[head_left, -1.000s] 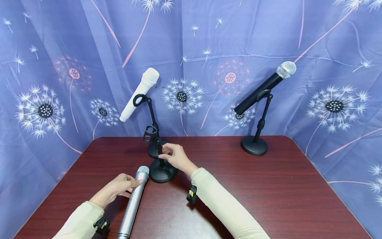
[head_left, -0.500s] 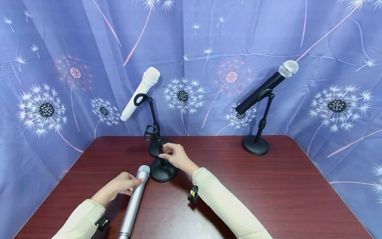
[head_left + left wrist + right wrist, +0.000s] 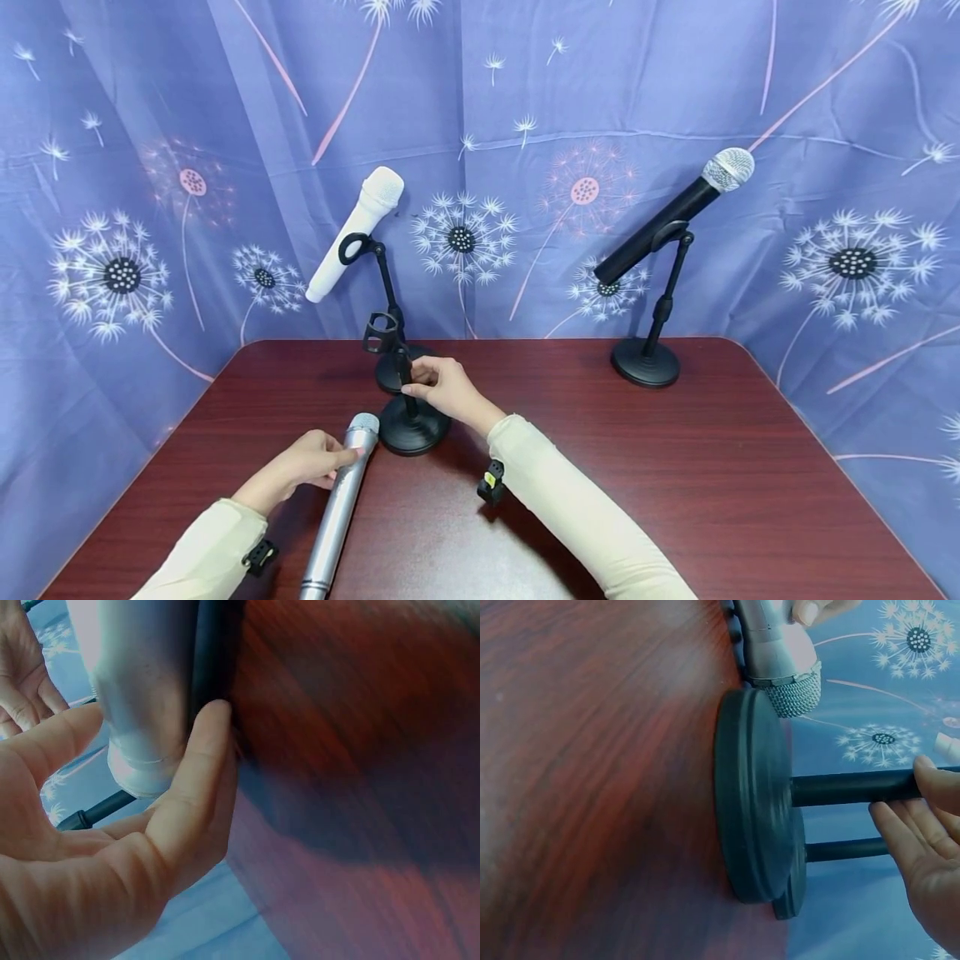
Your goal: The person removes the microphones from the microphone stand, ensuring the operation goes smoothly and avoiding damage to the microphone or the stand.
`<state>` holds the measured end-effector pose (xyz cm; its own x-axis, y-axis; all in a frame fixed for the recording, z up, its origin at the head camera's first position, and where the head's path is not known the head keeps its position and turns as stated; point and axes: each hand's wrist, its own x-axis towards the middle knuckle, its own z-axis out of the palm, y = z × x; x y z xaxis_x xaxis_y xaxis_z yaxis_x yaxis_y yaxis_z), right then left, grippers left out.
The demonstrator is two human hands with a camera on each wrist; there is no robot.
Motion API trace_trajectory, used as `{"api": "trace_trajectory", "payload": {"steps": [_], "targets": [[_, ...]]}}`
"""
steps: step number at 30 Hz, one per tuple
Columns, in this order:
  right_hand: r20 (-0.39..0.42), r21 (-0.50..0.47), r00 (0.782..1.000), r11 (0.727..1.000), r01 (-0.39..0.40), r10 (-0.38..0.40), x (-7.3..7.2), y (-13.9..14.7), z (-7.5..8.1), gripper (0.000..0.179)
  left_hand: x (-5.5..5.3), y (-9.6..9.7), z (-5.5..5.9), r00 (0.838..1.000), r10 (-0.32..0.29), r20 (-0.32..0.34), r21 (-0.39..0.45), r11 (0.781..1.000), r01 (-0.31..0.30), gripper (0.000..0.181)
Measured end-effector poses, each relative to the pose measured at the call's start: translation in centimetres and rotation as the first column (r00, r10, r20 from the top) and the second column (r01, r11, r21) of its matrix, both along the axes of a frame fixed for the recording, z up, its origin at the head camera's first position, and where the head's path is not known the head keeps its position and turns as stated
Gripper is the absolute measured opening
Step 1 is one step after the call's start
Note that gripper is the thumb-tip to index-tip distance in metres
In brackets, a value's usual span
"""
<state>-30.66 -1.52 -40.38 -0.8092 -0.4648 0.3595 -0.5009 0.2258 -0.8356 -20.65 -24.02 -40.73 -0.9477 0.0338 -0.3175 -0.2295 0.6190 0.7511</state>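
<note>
A silver microphone [image 3: 337, 508] lies lengthwise on the table, its mesh head pointing away from me. My left hand [image 3: 303, 467] grips it just below the head; in the left wrist view the thumb and fingers [image 3: 199, 765] are on opposite sides of its barrel. Just beyond the mesh head stands a black desk microphone stand [image 3: 412, 429] with an unfilled clip [image 3: 381, 332] on top. My right hand [image 3: 450, 390] pinches this stand's upright pole between thumb and fingers, and the right wrist view shows its round base [image 3: 754, 795] on the table.
Right behind the held stand is a second black stand [image 3: 386, 283] carrying a white microphone [image 3: 352, 237]. A third stand [image 3: 647, 358], at the back right, carries a black microphone [image 3: 660, 229] with a silver head. A blue dandelion-print curtain [image 3: 525, 83] hangs behind the dark red table [image 3: 675, 475].
The head view has shifted slightly. Both hands keep their holds, and the microphone and stand stay in place relative to each other.
</note>
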Motion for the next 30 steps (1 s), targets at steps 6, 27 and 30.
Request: {"api": "trace_trajectory", "payload": {"steps": [6, 27, 30], "targets": [[0.05, 0.099, 0.998, 0.994, -0.054, 0.049, -0.3, 0.7, 0.7, 0.019, 0.1, -0.3, 0.8, 0.999, -0.028, -0.043, -0.023, 0.999, 0.027, 0.038], [0.081, 0.049, 0.997, 0.999, 0.006, -0.01, -3.7, 2.7, 0.9, 0.022, 3.6, 0.8, 4.3, 0.949, -0.031, -0.312, -0.069, 0.998, 0.01, 0.05], [0.038, 0.015, 0.997, 0.997, 0.072, -0.072, -4.4, 2.4, 0.8, 0.023, 4.2, 1.1, 4.3, 0.949, -0.009, -0.316, -0.026, 1.0, 0.001, 0.047]]}}
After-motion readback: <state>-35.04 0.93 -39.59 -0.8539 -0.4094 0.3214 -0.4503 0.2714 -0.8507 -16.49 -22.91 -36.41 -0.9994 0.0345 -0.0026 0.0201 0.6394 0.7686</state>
